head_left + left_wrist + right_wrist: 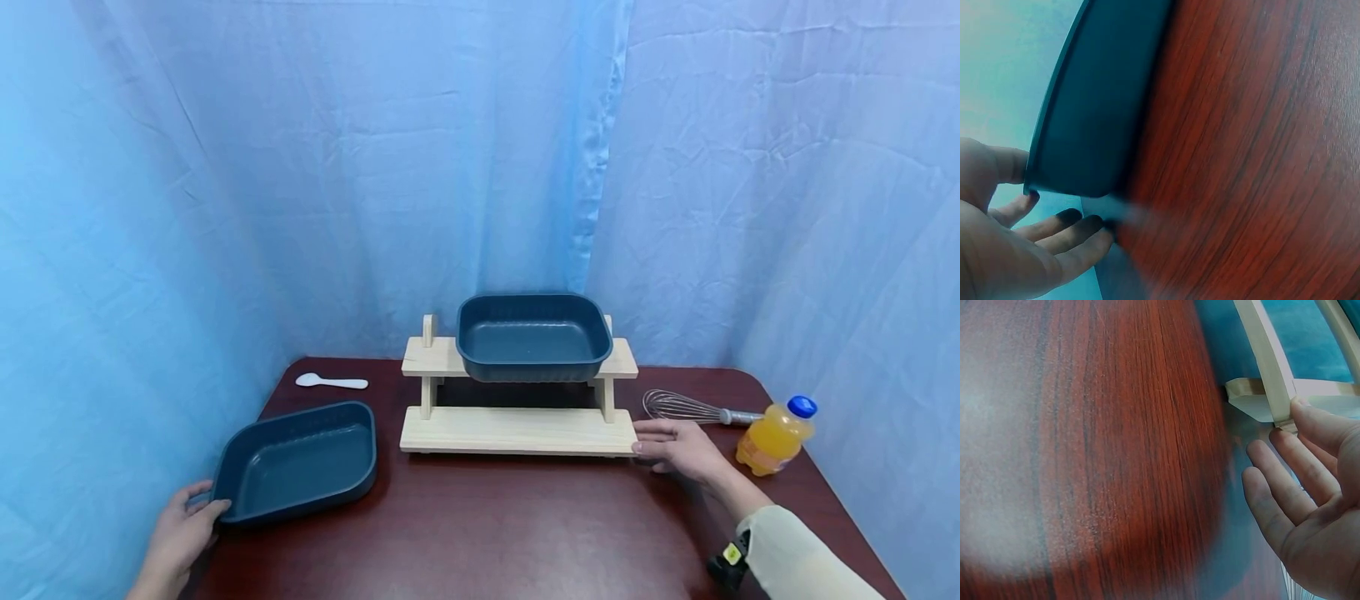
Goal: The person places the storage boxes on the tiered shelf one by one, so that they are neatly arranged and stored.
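At the left, a dark blue rectangular basin (307, 458) is on the table, its near left corner pinched by my left hand (180, 527). In the left wrist view the thumb is at the rim of the basin (1094, 106), the index finger curls under it, and the other fingers spread below. My right hand (678, 450) pinches the right end of the lower board of a two-tier wooden rack (517, 431). The right wrist view shows the thumb on the rack's (1269, 362) corner, with a finger beneath. A second dark blue basin (534, 342) stands on the rack's upper board.
A white spoon (332, 382) lies at the back left of the table (525, 533). Behind my right hand lies a whisk (697, 408), beside a blue-capped bottle of orange drink (776, 437). Pale blue curtains (360, 167) hang close around the back and sides.
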The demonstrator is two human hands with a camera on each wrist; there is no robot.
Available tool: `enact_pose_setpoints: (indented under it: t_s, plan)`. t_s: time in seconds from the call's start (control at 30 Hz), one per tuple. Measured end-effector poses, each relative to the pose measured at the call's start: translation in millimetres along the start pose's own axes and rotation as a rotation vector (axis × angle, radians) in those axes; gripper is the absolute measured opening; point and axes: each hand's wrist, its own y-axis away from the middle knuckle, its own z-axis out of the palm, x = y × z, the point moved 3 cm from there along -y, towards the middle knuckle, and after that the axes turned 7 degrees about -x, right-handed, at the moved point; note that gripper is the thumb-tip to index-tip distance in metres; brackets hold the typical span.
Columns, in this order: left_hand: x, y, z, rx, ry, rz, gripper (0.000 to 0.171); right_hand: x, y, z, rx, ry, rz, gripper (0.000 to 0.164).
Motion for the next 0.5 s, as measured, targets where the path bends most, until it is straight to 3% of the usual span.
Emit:
enact_pose_setpoints:
  t_s: [0.27,0.5]
  plan:
    - [-0.6,-0.2,-2.3,-0.002,0.046,-0.001,0.079,-1.4,-0.4,-0.1,-0.004,0.013,-0.001,0.065]
    - [6.9,5.4,-2.2,-0.114,0.047,0.02,0.089,-2.1,-0.3,-0.5,-0.011,0.006,-0.018,0.064]
